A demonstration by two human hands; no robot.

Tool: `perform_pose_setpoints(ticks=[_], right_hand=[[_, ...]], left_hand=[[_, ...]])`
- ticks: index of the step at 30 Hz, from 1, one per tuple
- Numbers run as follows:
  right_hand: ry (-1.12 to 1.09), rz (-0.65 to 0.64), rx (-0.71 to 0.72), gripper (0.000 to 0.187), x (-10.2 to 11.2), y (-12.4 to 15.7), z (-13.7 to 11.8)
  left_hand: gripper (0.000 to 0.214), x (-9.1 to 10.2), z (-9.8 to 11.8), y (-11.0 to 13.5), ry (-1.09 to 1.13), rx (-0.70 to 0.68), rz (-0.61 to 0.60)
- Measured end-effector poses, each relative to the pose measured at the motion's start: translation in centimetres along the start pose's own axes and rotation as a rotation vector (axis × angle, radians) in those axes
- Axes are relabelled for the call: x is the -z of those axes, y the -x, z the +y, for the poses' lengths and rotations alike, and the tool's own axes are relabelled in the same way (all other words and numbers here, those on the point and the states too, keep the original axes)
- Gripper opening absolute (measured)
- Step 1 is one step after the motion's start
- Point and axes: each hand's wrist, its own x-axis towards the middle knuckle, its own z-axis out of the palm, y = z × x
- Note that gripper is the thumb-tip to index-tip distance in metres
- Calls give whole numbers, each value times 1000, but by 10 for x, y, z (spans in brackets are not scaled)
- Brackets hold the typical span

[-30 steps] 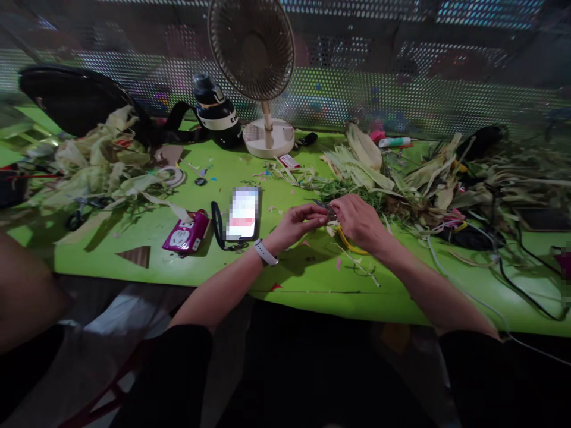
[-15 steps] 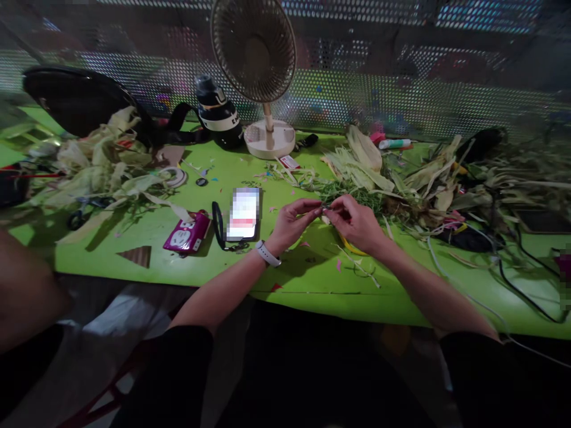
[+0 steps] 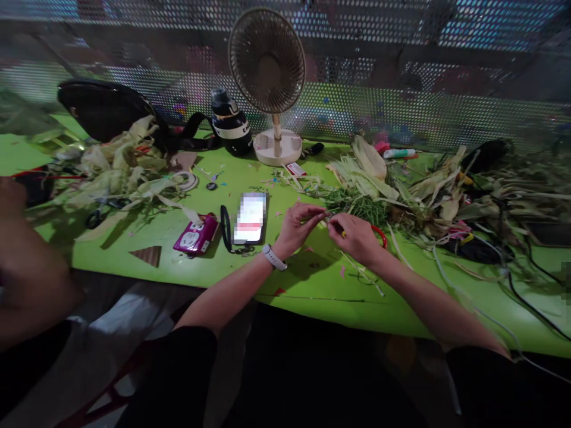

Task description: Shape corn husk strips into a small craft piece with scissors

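Near the middle of the green table my left hand (image 3: 298, 229), with a white watch band (image 3: 273, 257) on its wrist, is closed in a pinch. What lies between its fingertips is too small to name. My right hand (image 3: 354, 235) meets it there, its fingers curled around scissors. A red handle loop (image 3: 380, 236) of these scissors shows behind the hand, with a bit of yellow by the fingers; the rest is hidden. Green shredded strips (image 3: 357, 205) and dried corn husks (image 3: 370, 163) lie just beyond my hands. Thin pale strips (image 3: 363, 274) rest below the right hand.
Left of my hands lie a lit phone (image 3: 250, 219) and a magenta device (image 3: 195, 236). Behind stand a fan (image 3: 277, 148) and a dark bottle (image 3: 232, 132). Cables (image 3: 446, 276) run along the right. At far left is another person's arm (image 3: 31, 261), near more husks (image 3: 120, 166).
My right hand has turned; a red loop now shows behind it, where a yellow loop showed beneath it before. The view has shifted slightly. The other person's arm reaches further onto the table.
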Motion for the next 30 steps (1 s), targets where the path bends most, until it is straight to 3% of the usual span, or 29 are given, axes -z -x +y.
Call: perform_pose_setpoints(ticks=[3, 5, 7, 12, 21, 26, 30], right_hand=[[160, -15, 139, 16, -6, 2, 1], [154, -21, 140, 15, -7, 2, 0], [52, -22, 22, 9, -4, 2, -1], [-357, -111, -429, 22, 3, -5, -6], [-1060, -216, -829, 31, 1, -11, -7], [-1225, -177, -928, 26, 0, -12, -5], [-1143, -141, -833, 26, -3, -9, -4]], left_hand=[[20, 0, 2, -1, -107, 3, -22], [15, 1, 4, -1, -175, 7, -25], [12, 0, 6, 0, -205, 6, -19], [13, -2, 6, 1, -138, -39, 22], [17, -5, -2, 2, -21, -77, 10], [19, -5, -5, 2, 80, -104, -11], [19, -5, -3, 2, 120, -15, -1]])
